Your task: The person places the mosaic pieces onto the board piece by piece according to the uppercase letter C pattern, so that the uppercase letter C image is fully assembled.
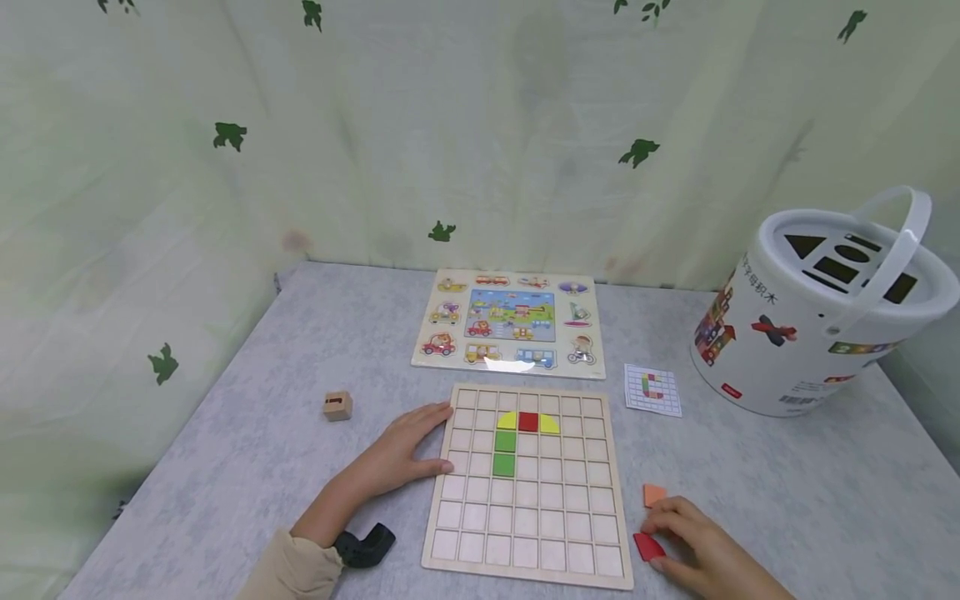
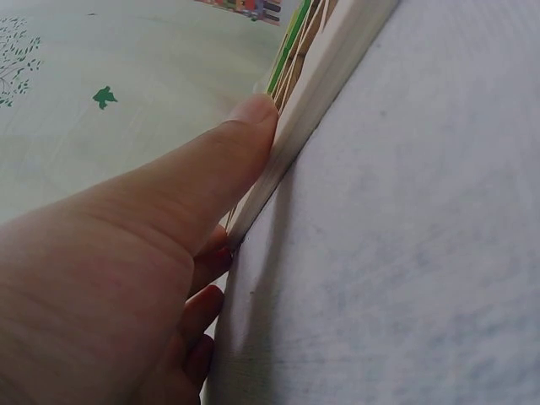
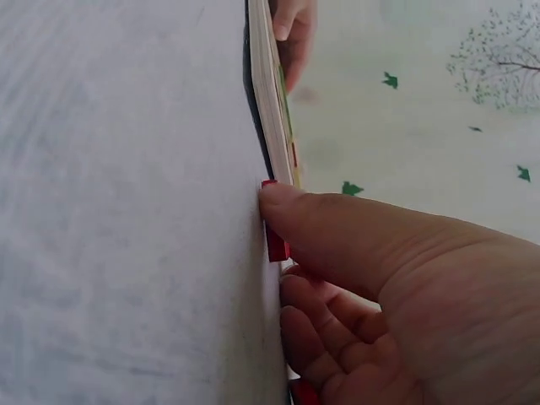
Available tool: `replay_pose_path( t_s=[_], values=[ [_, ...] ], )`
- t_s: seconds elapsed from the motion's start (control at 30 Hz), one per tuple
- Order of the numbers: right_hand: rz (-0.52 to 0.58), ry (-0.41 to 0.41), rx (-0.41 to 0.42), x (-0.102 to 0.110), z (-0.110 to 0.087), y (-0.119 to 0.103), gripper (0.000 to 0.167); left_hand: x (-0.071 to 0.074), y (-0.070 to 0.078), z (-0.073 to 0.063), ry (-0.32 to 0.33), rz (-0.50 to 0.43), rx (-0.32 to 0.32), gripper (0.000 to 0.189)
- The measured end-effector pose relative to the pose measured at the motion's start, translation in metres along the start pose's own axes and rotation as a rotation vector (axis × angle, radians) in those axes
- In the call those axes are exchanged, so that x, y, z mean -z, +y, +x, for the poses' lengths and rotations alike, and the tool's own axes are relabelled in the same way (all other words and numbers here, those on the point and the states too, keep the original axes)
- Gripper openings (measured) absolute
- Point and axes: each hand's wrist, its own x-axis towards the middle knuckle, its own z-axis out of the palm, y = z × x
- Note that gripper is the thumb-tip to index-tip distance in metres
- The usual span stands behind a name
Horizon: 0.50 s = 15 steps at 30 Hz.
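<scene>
A square wooden grid board (image 1: 527, 577) lies flat, holding two green squares (image 1: 505, 453), two yellow rounded pieces (image 1: 550, 424) and a red square (image 1: 528, 422). My left hand (image 1: 393, 450) rests at the board's left edge, fingers extended and thumb (image 2: 240, 135) touching the rim. To the right of the board, my right hand (image 1: 697, 542) pinches a red tile (image 1: 648, 547) with one rounded-looking side, low at the table surface. The thumb (image 3: 295, 211) covers part of that tile (image 3: 277, 245). An orange tile (image 1: 654, 494) lies just beyond the fingers.
A pattern card (image 1: 652, 390) lies right of the board's far corner. Behind is a vehicle picture puzzle (image 1: 510, 317). A white lidded bucket (image 1: 795, 333) stands at right, a small wooden block (image 1: 338, 406) at left. Another red piece (image 3: 304, 392) shows under the right hand.
</scene>
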Motion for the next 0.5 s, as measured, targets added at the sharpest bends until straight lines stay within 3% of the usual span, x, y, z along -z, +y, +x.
replay_pose_path(
  t_s=[0.23,0.4,0.5],
  values=[
    [0.005,-0.006,0.016,-0.001,0.002,-0.003,0.022,0.0,0.0,0.0,0.001,0.008,0.001,0.081],
    [0.043,0.051,-0.089,-0.002,0.001,-0.009,0.032,0.0,0.0,0.0,0.003,0.012,0.001,0.081],
    [0.136,0.073,-0.145,0.0,0.002,-0.012,0.04,0.0,0.001,-0.001,0.009,0.016,-0.004,0.081]
  ],
)
